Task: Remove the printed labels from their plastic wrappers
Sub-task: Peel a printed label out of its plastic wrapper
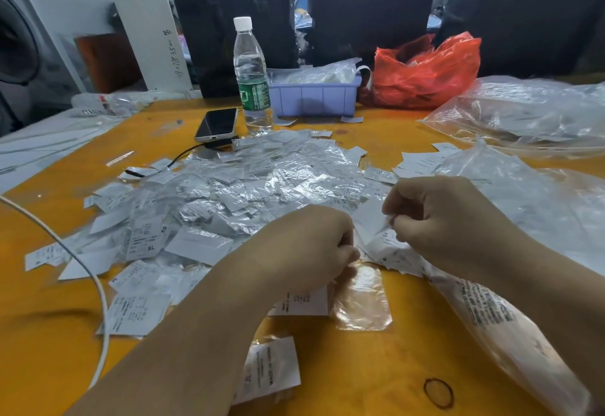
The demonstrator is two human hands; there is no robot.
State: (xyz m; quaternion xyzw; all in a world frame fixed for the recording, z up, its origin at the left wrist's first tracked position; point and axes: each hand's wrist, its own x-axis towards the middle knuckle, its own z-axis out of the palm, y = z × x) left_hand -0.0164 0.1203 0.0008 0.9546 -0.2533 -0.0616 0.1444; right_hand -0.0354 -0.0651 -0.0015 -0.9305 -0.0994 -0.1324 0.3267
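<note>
Printed labels in crinkly clear wrappers heap up; both hands pinch one glossy wrapper.

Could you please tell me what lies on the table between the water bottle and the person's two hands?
In the head view, a heap of wrapped labels fills the stretch from the water bottle to the left hand and right hand.

Bright, even overhead light; the heap of crinkled clear plastic wrappers flashes white glare. The dark backdrop stays dim. Wide-angle bending curves the edges, and near forearms look soft.
</note>
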